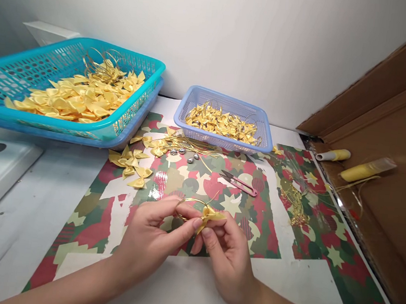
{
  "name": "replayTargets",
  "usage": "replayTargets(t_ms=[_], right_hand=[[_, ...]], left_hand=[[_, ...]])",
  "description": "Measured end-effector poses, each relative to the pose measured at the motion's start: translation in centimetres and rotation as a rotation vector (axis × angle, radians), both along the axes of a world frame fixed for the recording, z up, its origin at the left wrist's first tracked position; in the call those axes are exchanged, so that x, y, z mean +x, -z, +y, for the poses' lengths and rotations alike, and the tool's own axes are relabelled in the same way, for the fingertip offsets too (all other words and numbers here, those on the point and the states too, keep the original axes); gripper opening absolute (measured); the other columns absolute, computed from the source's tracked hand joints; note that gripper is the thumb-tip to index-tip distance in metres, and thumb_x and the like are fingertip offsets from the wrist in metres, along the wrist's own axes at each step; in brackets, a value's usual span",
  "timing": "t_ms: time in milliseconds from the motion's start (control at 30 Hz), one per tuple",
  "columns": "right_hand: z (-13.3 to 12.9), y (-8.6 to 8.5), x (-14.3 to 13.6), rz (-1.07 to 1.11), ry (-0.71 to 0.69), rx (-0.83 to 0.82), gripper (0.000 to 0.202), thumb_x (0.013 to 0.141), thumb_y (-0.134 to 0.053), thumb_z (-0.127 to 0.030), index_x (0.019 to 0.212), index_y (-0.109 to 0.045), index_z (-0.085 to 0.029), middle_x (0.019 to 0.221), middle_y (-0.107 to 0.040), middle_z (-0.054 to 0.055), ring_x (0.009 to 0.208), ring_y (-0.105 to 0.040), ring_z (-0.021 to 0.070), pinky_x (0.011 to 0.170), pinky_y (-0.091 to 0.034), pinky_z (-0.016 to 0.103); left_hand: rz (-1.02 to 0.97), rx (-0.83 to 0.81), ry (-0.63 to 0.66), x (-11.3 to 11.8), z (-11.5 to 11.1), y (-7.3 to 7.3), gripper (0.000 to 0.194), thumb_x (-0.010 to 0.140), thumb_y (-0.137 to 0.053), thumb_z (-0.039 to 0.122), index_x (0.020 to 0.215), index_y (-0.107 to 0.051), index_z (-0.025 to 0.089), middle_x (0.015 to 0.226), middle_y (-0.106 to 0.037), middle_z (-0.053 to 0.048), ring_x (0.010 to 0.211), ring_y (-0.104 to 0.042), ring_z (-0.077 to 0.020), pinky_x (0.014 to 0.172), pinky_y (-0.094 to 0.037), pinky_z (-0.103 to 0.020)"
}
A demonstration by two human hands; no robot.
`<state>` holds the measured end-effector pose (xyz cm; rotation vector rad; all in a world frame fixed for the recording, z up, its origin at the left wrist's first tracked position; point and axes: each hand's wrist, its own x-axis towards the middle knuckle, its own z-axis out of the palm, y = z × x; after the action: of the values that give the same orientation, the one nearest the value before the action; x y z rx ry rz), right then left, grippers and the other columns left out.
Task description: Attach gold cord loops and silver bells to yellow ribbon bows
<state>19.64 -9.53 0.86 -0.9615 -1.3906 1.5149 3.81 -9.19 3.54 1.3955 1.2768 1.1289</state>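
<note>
Near the middle of the view, a yellow satin bow (210,215) with a thin gold wire ring (191,200) is held between both hands. My left hand (160,232) pinches the bow's left side with thumb and forefinger, and the ring loops around by its fingers. My right hand (230,254) is closed on the bow's right side, thumb against the ribbon. Beyond the hands lie small silver bells (190,158), gold wires (199,147) and loose yellow bows (129,161). Pink-handled thread snips (239,182) rest to the right of the bells.
A turquoise basket (119,119) of yellow bows stands at the back left, stacked on a blue one. A smaller lilac basket (222,142) holds bows with rings. On the right are thread scraps (296,208), yellow thread spools (362,171) and a cardboard box (390,230).
</note>
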Motion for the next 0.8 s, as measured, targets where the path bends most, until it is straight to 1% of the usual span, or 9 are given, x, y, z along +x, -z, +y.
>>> replayTargets(t_ms=[200,400,500,667,800], right_hand=[[0.00,0.06,-0.04,0.031,-0.001,-0.014,0.014,0.096,-0.049,-0.031,0.088,-0.055,-0.021,0.069,-0.055,-0.002,0.061,-0.057,0.0110,0.062,-0.050,0.025],[0.03,0.10,-0.08,0.075,-0.021,-0.012,0.010,0.096,-0.049,-0.027,0.090,-0.054,-0.021,0.070,-0.055,-0.002,0.063,-0.057,0.0094,0.063,-0.049,0.023],[0.07,0.14,-0.06,0.079,-0.018,-0.002,0.009,0.096,-0.050,-0.026,0.089,-0.054,-0.021,0.072,-0.055,-0.002,0.062,-0.057,0.0089,0.062,-0.049,0.023],[0.14,0.19,-0.02,0.074,-0.009,-0.008,0.010,0.096,-0.050,-0.026,0.088,-0.054,-0.021,0.071,-0.057,-0.002,0.062,-0.058,0.0087,0.062,-0.049,0.023],[0.33,0.06,-0.28,0.093,-0.003,-0.027,0.012,0.096,-0.051,-0.027,0.086,-0.054,-0.021,0.067,-0.057,-0.002,0.062,-0.058,0.0097,0.062,-0.049,0.023]], left_hand=[[0.013,0.063,0.025,-0.01,-0.08,0.03,0.014,0.085,-0.061,0.024,0.074,-0.069,0.019,0.056,-0.068,0.000,0.054,-0.060,-0.0143,0.057,-0.051,-0.027],[0.063,0.188,0.001,-0.24,0.00,0.40,0.011,0.084,-0.061,0.018,0.076,-0.069,0.019,0.058,-0.068,0.000,0.055,-0.060,-0.0132,0.056,-0.049,-0.025],[0.082,0.218,-0.024,-0.35,-0.02,0.68,0.010,0.083,-0.062,0.018,0.076,-0.069,0.018,0.061,-0.069,-0.001,0.056,-0.060,-0.0130,0.056,-0.049,-0.025],[0.082,0.198,-0.043,-0.30,0.05,0.70,0.010,0.082,-0.063,0.018,0.074,-0.069,0.018,0.062,-0.068,-0.001,0.057,-0.060,-0.0134,0.056,-0.049,-0.025],[0.014,0.101,0.028,-0.01,0.13,0.39,0.015,0.084,-0.062,0.020,0.070,-0.068,0.018,0.055,-0.066,0.000,0.054,-0.059,-0.0131,0.055,-0.050,-0.025]])
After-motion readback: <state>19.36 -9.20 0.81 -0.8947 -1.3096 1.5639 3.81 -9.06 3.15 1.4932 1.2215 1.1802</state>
